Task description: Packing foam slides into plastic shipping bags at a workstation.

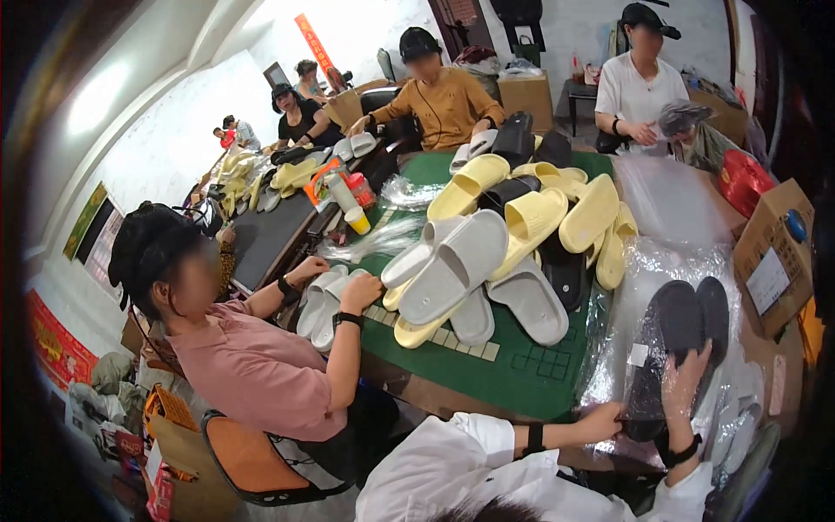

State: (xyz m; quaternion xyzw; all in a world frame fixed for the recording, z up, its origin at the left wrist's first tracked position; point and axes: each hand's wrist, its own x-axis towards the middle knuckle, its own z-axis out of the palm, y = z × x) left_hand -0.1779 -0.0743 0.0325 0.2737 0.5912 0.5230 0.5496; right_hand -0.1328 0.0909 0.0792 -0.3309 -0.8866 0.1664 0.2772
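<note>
At the lower right, a pair of dark grey slippers lies on and partly under clear plastic. My right hand is closed on the slippers, its fingers along their middle. To its left, my left hand pinches the edge of a clear plastic bag around the dark slippers' lower part. A small white label shows on the plastic. Both of my wrists wear black bands. Glare on the film hides how far the slippers sit inside the bag.
A heap of yellow, grey and black slippers covers the middle of the green table mat. Clear bags are stacked beyond my work. An open cardboard box and red twine stand right. A co-worker in pink sits left, handling grey slippers.
</note>
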